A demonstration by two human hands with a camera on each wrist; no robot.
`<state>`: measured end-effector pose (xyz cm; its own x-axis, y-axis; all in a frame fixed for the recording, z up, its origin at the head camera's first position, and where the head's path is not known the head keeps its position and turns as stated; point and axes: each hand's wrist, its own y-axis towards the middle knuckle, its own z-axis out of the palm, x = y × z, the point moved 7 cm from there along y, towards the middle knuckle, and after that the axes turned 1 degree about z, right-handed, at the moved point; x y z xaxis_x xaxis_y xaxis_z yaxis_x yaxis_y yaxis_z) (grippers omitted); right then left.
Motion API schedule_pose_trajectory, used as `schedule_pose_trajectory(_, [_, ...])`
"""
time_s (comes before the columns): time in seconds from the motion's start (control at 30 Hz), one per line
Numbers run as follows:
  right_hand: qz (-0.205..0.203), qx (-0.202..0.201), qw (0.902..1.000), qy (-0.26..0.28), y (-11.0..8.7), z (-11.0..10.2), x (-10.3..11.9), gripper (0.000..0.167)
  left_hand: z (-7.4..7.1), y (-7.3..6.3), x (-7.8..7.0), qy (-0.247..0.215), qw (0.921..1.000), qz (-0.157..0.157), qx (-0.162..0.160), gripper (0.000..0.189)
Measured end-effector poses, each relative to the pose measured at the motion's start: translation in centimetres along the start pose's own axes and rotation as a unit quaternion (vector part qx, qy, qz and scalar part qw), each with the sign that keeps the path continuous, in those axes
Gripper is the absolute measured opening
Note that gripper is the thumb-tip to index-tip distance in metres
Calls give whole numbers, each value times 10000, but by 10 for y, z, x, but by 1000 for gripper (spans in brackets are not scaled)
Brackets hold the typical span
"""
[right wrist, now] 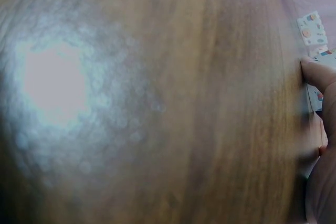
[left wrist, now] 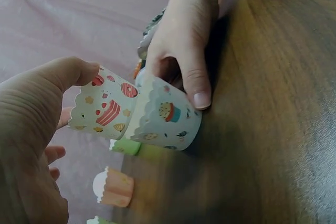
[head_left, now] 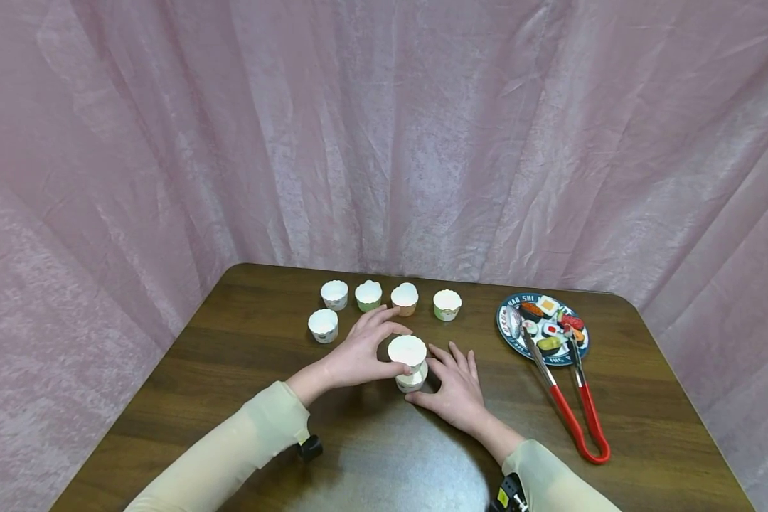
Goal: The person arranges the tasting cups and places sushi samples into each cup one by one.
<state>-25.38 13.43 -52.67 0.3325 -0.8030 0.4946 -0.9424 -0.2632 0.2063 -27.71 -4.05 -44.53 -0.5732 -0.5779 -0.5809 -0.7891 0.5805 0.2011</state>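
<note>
In the head view, five paper baking cups [head_left: 323,327] are already set apart; the two-cup step is judged unfinished. The upper baking cup [head_left: 407,350] is pinched by the left hand [head_left: 368,355], above the lower baking cup [head_left: 411,383], which is gripped between thumb and finger by the right hand [head_left: 456,392].

In the left wrist view, the upper cup is seen tilted at the lower one's rim.

In the right wrist view, mainly tabletop [right wrist: 210,103] is shown; contact between the cups cannot be confirmed.

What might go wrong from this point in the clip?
The upper cup, pinched by the left hand, overlaps the rim of the lower cup and could snag it. That cup, held by the right hand, might then tip. Separately, the tongs lie with red handles reaching beyond the plate, so a sweep of the right arm could knock them.
</note>
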Motion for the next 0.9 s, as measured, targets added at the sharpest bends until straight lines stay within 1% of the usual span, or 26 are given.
schedule_pose_trajectory(0.13, [-5,-16,10000,-6,1,1,0,63,-10,0,0,62,9999,1,-102,59])
schedule_pose_trajectory(0.2, [-5,-15,10000,5,1,1,1,63,-18,0,1,35,9998,-24,-186,59])
schedule_pose_trajectory(0.4, [16,-7,10000,27,1,0,1,65,-50,0,6,55,9983,8,-583,59])
schedule_pose_trajectory(0.5, [27,-1,10000,36,1,-1,1,65,-67,-1,10,181,9969,-36,-767,57])
schedule_pose_trajectory(0.6, [29,-21,10000,50,1,-1,1,64,-79,-2,14,240,9959,-132,-864,57])
schedule_pose_trajectory(0.77, [25,-69,9999,68,0,-1,1,61,-92,-3,23,240,9950,-285,-931,56])
schedule_pose_trajectory(0.9, [33,-68,9999,84,-1,-1,1,61,-99,-5,34,270,9934,-497,-999,55])
